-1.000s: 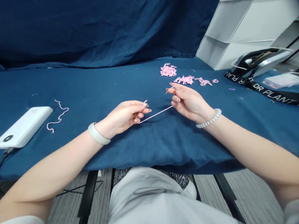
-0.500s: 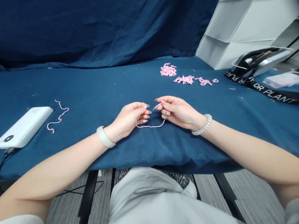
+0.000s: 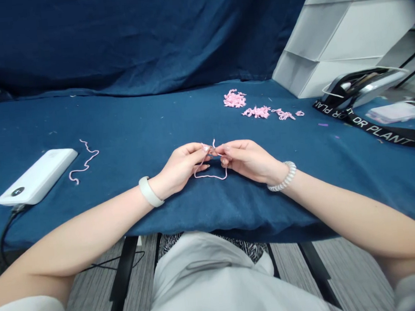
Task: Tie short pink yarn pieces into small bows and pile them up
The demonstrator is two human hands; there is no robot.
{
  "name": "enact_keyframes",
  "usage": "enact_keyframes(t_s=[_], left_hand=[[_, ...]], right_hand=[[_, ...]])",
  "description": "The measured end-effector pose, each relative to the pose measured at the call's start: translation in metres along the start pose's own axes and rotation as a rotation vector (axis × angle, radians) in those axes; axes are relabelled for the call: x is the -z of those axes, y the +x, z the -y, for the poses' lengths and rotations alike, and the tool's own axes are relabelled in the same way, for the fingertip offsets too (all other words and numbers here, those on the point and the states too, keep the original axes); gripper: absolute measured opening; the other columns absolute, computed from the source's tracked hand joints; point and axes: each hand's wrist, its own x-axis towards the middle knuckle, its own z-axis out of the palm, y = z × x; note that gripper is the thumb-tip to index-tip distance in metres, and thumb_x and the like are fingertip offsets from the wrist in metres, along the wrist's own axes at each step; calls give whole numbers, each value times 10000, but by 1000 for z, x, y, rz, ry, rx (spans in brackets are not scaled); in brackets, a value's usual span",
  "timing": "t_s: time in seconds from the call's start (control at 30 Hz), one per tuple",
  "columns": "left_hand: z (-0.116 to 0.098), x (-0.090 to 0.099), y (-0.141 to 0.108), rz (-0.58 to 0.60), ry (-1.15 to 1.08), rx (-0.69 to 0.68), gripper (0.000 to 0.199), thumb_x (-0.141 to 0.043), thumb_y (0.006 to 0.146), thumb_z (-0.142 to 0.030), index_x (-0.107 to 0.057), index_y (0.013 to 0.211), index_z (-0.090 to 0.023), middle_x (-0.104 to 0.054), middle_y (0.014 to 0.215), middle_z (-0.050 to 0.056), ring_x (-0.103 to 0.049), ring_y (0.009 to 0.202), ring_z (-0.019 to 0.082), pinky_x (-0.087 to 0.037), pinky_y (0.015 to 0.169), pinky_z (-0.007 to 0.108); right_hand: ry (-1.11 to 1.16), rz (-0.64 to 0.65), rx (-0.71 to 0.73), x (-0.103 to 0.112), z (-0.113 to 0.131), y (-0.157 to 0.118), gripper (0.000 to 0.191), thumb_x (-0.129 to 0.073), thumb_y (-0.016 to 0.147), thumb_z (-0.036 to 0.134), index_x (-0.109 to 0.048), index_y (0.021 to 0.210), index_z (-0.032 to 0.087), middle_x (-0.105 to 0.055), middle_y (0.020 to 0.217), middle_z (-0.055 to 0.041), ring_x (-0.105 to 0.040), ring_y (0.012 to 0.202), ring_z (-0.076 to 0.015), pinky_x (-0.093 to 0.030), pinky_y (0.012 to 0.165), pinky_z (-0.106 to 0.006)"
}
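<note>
A thin pink yarn piece (image 3: pixel 211 176) hangs in a loop below my fingers, and one end pokes up between them. My left hand (image 3: pixel 186 164) pinches the yarn between thumb and index finger. Close against it, my right hand (image 3: pixel 247 158) pinches the yarn too, with its fingertips meeting those of the left. Where the strands cross is partly hidden by the fingers. Another loose pink yarn piece (image 3: pixel 86 161) lies wavy on the blue cloth to the left.
Small pink yarn piles (image 3: pixel 234 98) lie on the blue cloth (image 3: pixel 136 122) beyond my right hand. A white power bank (image 3: pixel 38 177) with a black cable is at left. White boxes (image 3: pixel 348 29) and a black lettered strap (image 3: pixel 374 130) stand and lie at right.
My hands have come together and their fingertips now meet. The yarn's ends cross between the fingers, one end sticking up, and its hanging part forms a closed-looking loop.
</note>
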Motion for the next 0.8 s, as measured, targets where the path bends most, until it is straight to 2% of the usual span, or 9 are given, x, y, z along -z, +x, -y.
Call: enact_keyframes(t_s=[0.3,0.5,0.6,0.7,0.8], left_hand=[[2,-1,1,16,10,6,243,-767,707,-316,-705,859,-138,-677,923,54,-616,790,95,-480,727,205],[3,0,0,44,45,-12,223,-774,699,-327,-721,829,-153,-673,812,38,-595,697,84,-435,639,192],[2,0,0,50,43,-18,203,-774,699,-314,-734,827,-162,-678,820,38,-582,688,77,-423,631,188],[2,1,0,77,52,-38,190,-761,717,-316,-743,832,-166,-685,836,47,-579,710,82,-415,636,189],[3,0,-1,101,63,-47,205,-749,733,-328,-746,856,-165,-687,834,54,-570,705,84,-402,624,192]], right_hand=[[-252,11,186,-4,-1,-4,202,-813,624,240,-636,628,141,-636,708,-20,-561,642,-91,-471,629,-235],[-348,-10,243,-9,1,-7,254,-824,608,231,-643,762,141,-632,697,-3,-564,602,-77,-491,591,-210],[-396,-31,303,-12,1,-8,273,-794,663,261,-599,816,146,-648,732,-14,-587,624,-85,-493,579,-203],[-478,-40,361,-13,-1,-9,272,-696,786,298,-558,977,163,-661,758,-24,-608,649,-96,-504,585,-208],[-566,-27,418,-11,-4,-10,398,-628,850,292,-487,1206,186,-650,754,-10,-605,661,-102,-514,619,-227]])
